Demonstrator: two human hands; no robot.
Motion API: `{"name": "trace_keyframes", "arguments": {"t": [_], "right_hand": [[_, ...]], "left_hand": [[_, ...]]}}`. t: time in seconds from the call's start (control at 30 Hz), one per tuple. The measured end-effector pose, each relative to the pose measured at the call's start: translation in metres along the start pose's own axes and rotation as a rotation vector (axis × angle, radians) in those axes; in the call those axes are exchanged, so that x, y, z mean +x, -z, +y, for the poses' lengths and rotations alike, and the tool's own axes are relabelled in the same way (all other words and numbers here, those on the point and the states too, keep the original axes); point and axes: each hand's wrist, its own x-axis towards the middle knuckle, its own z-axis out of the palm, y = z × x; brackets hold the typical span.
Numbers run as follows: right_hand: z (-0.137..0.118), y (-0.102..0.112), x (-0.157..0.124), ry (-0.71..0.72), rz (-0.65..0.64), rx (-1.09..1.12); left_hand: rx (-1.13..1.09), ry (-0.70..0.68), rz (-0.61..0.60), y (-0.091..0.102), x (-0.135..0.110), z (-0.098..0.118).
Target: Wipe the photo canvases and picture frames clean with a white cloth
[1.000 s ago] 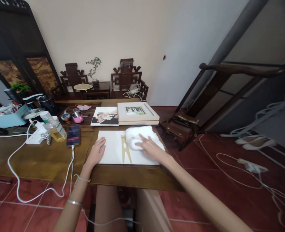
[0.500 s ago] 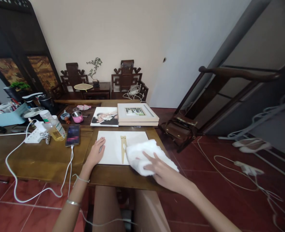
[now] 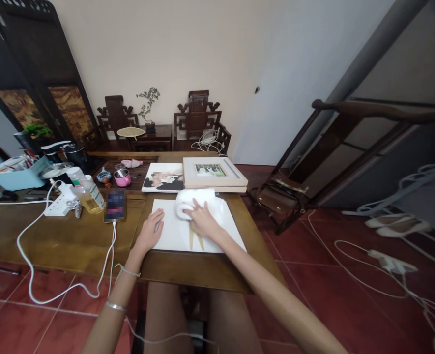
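Note:
A white flat board, perhaps a canvas (image 3: 168, 239), lies on the wooden table (image 3: 165, 267) in front of me. My left hand (image 3: 151, 231) rests flat on its left edge with the fingers stretched out. A bunched white towel (image 3: 191, 196) covers the board's upper middle. My right hand (image 3: 202, 220) grips and presses the towel from above, fingers partly spread over it. Below that hand, two narrow tan strips of a picture on the board show; the upper part of the picture is hidden by towel and hand.
Framed pictures (image 3: 217, 184) and a photo panel (image 3: 156, 179) sit behind the board. To the left are a phone (image 3: 115, 205) on a cable, a bottle (image 3: 92, 196), a power strip (image 3: 58, 205) and a pink cup (image 3: 122, 178). A wooden chair (image 3: 309, 162) stands right.
My right hand has moved the towel left and away from me, from the board's right front corner to its upper middle. My left hand stays on the left edge.

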Motion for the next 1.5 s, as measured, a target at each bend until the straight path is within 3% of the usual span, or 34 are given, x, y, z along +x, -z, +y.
{"name": "trace_keyframes", "arguments": {"t": [0.1, 0.3, 0.4, 0.5, 0.63, 0.77, 0.87, 1.1, 1.2, 1.3, 1.5], "right_hand": [[-0.016, 0.001, -0.020, 0.064, -0.008, -0.016], [-0.045, 0.012, -0.112, 0.252, -0.112, 0.092], [-0.046, 0.021, -0.126, 0.276, -0.169, 0.149], [-0.028, 0.025, -0.103, 0.219, -0.178, 0.169], [-0.002, 0.018, -0.039, 0.100, -0.124, 0.090], [-0.006, 0.008, 0.006, -0.010, -0.054, -0.010], [-0.024, 0.003, -0.002, 0.000, -0.016, -0.067], [-0.060, 0.009, -0.095, 0.225, -0.106, 0.012], [-0.058, 0.016, -0.113, 0.303, -0.154, 0.065], [-0.043, 0.017, -0.097, 0.292, -0.149, 0.069], [-0.018, 0.011, -0.009, 0.080, -0.068, -0.040]], "left_hand": [[0.000, -0.004, 0.003, -0.001, 0.000, -0.001], [0.038, -0.017, 0.006, -0.003, 0.000, -0.002], [0.041, -0.021, 0.005, -0.003, 0.000, -0.002], [0.032, -0.016, 0.001, -0.003, 0.000, -0.002], [0.011, -0.004, -0.005, -0.002, 0.000, -0.001], [-0.013, 0.002, -0.003, -0.001, 0.000, 0.001], [-0.011, -0.003, -0.004, 0.000, 0.000, 0.001], [0.017, -0.005, -0.002, -0.002, -0.001, 0.002], [0.013, -0.010, 0.017, -0.003, -0.001, 0.002], [-0.001, -0.001, 0.014, -0.003, -0.001, 0.002], [-0.023, 0.006, 0.005, -0.002, -0.001, 0.002]]}}
